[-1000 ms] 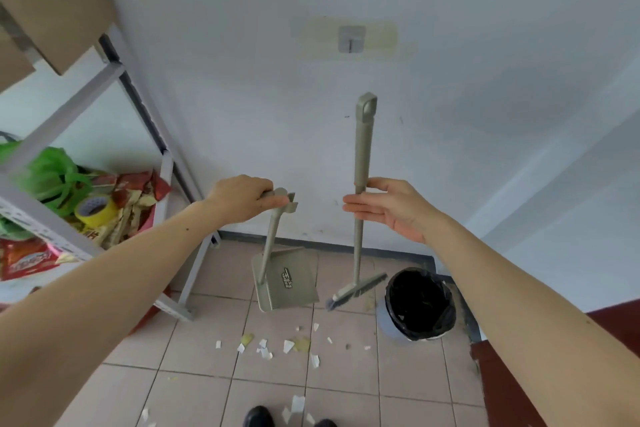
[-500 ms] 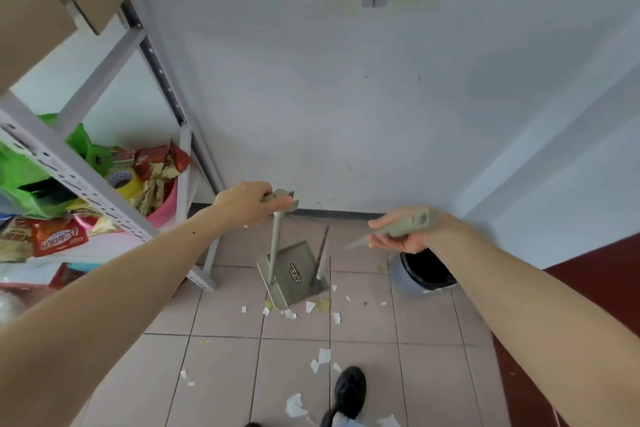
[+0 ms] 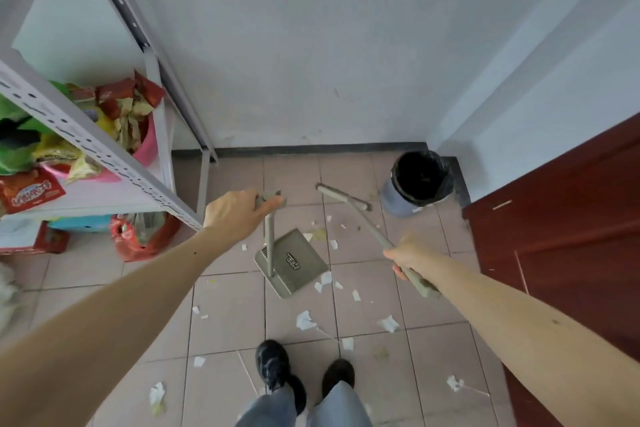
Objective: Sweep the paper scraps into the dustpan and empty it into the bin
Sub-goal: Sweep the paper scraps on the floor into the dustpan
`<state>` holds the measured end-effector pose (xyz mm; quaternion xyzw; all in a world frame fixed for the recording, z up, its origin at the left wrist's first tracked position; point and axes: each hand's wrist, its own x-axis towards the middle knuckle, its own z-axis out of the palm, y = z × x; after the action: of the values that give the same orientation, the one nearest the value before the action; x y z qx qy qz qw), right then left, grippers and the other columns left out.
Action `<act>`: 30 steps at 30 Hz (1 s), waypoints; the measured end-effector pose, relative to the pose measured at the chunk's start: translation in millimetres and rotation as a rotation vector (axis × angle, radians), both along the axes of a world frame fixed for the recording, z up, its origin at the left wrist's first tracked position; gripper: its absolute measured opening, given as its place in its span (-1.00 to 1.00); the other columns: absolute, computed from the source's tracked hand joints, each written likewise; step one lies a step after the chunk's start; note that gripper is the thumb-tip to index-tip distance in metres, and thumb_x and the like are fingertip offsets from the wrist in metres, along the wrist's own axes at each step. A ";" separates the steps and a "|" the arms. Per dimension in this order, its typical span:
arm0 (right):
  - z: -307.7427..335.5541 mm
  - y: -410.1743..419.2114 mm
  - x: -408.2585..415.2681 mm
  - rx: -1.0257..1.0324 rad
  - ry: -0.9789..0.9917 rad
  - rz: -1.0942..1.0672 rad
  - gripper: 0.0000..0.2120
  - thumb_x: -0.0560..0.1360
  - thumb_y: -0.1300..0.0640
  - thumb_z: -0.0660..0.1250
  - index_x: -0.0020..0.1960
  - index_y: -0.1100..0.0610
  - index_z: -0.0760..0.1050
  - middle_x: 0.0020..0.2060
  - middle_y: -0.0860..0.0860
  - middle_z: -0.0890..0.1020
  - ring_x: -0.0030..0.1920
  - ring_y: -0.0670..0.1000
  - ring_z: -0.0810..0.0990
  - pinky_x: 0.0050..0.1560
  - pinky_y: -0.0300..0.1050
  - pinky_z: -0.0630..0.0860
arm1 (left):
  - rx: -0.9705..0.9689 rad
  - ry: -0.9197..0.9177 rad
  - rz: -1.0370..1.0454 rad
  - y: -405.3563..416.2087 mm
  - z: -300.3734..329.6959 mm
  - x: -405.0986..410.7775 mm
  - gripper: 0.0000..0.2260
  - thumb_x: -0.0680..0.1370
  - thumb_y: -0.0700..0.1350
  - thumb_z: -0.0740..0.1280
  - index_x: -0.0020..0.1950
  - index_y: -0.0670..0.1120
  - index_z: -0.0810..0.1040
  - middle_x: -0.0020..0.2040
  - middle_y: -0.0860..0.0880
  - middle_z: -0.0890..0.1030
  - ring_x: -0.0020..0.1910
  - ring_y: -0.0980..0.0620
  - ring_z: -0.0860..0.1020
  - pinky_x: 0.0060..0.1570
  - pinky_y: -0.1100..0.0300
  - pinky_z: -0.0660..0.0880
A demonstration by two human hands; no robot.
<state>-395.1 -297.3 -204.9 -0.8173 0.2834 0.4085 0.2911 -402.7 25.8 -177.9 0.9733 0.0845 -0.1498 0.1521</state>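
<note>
The metal shelf (image 3: 104, 156) fills the left corner, full of snack bags, so only the tiled floor (image 3: 225, 322) in the middle is free for work. The bin (image 3: 417, 184) stands in the far right corner, open and within reach for the emptying. The dustpan (image 3: 292, 262) hangs on its long handle just above the tiles, and the left hand (image 3: 239, 215) is wrapped around the handle top, probably to set it down near the litter. The right hand (image 3: 405, 255) is closed around the broom (image 3: 363, 218), whose head points toward the bin, lifted. The paper scraps (image 3: 306, 320) lie scattered around the shoes (image 3: 277, 367); nothing appears swept yet.
</note>
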 end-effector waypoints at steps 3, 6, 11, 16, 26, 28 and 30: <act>-18.9 -16.7 2.8 0.029 0.012 0.027 -0.71 0.61 0.12 0.23 -0.23 0.24 0.42 -0.59 0.06 0.48 -0.67 -0.03 0.41 -0.49 -0.21 0.38 | 0.006 0.025 0.010 -12.2 -14.0 -3.4 -0.39 0.40 0.50 -0.02 -0.22 -0.03 0.42 -0.32 0.00 0.52 -0.27 -0.05 0.53 -0.27 0.11 0.44; -34.6 -27.1 12.7 -0.022 -0.059 0.039 -0.76 0.63 0.13 0.14 -0.15 0.22 0.44 -0.58 0.08 0.46 -0.68 -0.01 0.36 -0.55 -0.26 0.31 | 0.018 0.034 0.021 -27.0 -27.2 -0.6 -0.39 0.43 0.49 0.02 -0.22 -0.06 0.43 -0.33 0.00 0.51 -0.30 -0.04 0.51 -0.30 0.12 0.41; -72.6 -38.9 38.6 0.001 -0.130 -0.048 -0.87 0.63 0.19 0.15 -0.02 0.22 0.43 -0.56 0.13 0.48 -0.77 -0.06 0.32 -0.70 -0.44 0.19 | 0.009 0.019 0.013 -52.7 -55.9 7.8 -0.39 0.44 0.48 0.03 -0.24 -0.07 0.41 -0.34 -0.01 0.50 -0.30 -0.06 0.53 -0.34 0.13 0.39; -118.4 -41.9 69.0 0.025 -0.162 -0.060 -0.89 0.63 0.24 0.13 0.05 0.23 0.42 -0.35 0.20 0.47 -0.62 0.03 0.45 -0.67 -0.36 0.31 | 0.024 -0.002 -0.002 -72.8 -78.0 13.3 -0.41 0.47 0.46 0.06 -0.21 -0.07 0.42 -0.35 0.00 0.49 -0.34 -0.02 0.49 -0.41 0.17 0.30; -126.6 -62.1 6.5 0.011 -0.038 -0.136 -0.80 0.63 0.23 0.18 0.11 0.33 0.50 -0.38 0.20 0.52 -0.83 -0.05 0.34 -0.72 -0.41 0.25 | -0.015 -0.038 0.017 -83.0 -77.3 9.5 -0.34 0.35 0.53 -0.04 -0.24 -0.06 0.40 -0.38 0.01 0.47 -0.39 -0.01 0.47 -0.32 0.12 0.45; -115.4 -69.4 -5.2 0.036 -0.004 -0.130 -0.78 0.62 0.20 0.22 0.14 0.33 0.52 -0.40 0.18 0.53 -0.76 -0.04 0.37 -0.70 -0.38 0.27 | -0.009 -0.016 0.021 -87.4 -72.1 6.4 -0.34 0.36 0.53 -0.03 -0.22 -0.06 0.42 -0.37 0.00 0.48 -0.38 -0.01 0.48 -0.28 0.08 0.51; -97.7 -80.9 -10.3 0.048 0.013 -0.115 -0.78 0.61 0.16 0.25 0.13 0.29 0.54 -0.41 0.16 0.54 -0.69 -0.03 0.39 -0.67 -0.31 0.31 | -0.007 -0.002 0.016 -92.4 -64.8 2.2 -0.30 0.34 0.54 -0.06 -0.21 -0.07 0.44 -0.36 -0.01 0.50 -0.36 -0.02 0.51 -0.27 0.07 0.54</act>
<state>-405.3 -378.3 -302.6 -0.7898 0.3216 0.4032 0.3319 -400.5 -66.6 -242.7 0.9722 0.0915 -0.1477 0.1569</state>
